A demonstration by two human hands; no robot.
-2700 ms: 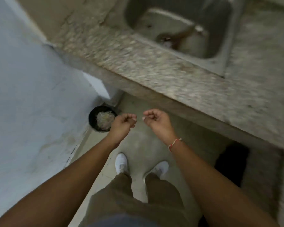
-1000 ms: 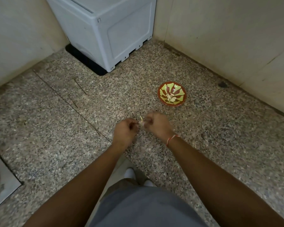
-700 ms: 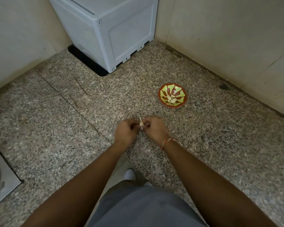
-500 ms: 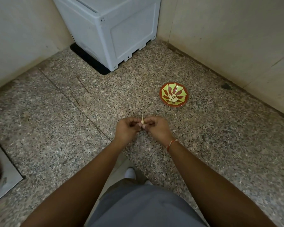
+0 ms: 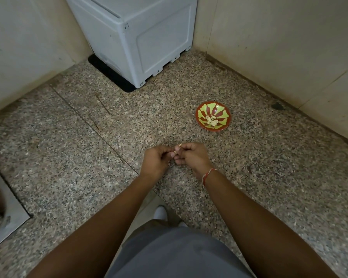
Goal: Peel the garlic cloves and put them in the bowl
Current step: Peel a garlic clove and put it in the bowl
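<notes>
- compared with half a second ago, the hands are found almost where they were, low over the counter and pressed together; the pale tip that stood straight up between them is now seen tilted and shorter.
- the garlic clove is pinched between the fingertips of both hands: the left hand is curled round its near side, and the right hand is curled round its far side with a pale sliver showing at its top.
- whether that sliver is loose skin or the clove's own tip cannot be told at this size.
- over the last seconds the view was swung from a sink and a floor to this corner, so the work is now done within sight of the bowl.
- peeling is judged to be under way and not finished, since the clove is held near the bowl but apart from it.
- several pale peeled cloves are already gathered in the bowl's middle, so the task is judged partly done.
- the counter is of speckled stone, with a thin seam running across it.
- a grey plastic box is set in the corner where plain walls meet.
- a metal sink edge is seen at the left.
</notes>
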